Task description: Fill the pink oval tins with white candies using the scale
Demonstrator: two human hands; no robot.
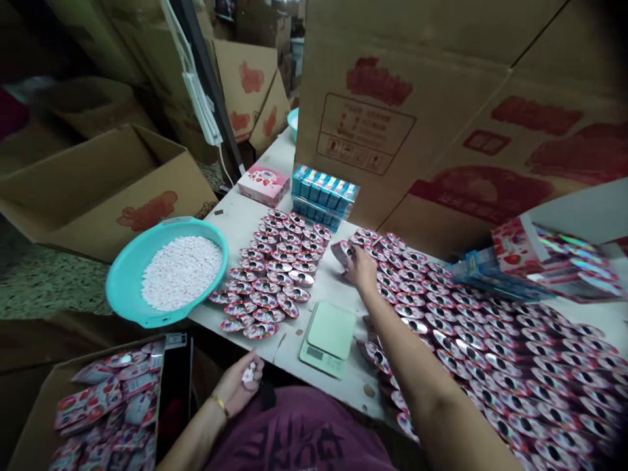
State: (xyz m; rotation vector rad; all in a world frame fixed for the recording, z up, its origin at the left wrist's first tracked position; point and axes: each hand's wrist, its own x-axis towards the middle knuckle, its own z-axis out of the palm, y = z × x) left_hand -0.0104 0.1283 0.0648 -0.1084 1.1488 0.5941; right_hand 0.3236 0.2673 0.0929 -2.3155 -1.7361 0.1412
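My left hand (241, 383) is curled around several small white candies (249, 372), near the front edge of the table. My right hand (360, 267) grips a small oval-topped candy box (342, 252) by its side, lifted at the left edge of the right-hand group. That group of open boxes (412, 298) stands in rows, dark holes in their tops. Another group of similar boxes (279, 267) stands to the left, with white showing in their tops. A pale green kitchen scale (330, 333) lies between the groups, nothing on its plate.
A turquoise basin (118, 288) of white candies sits at the table's left edge. Below it, a carton (53, 409) holds printed packets. Blue packs in clear trays (324, 196) and a pink box (263, 184) stand at the back, before a large cardboard carton (441, 98).
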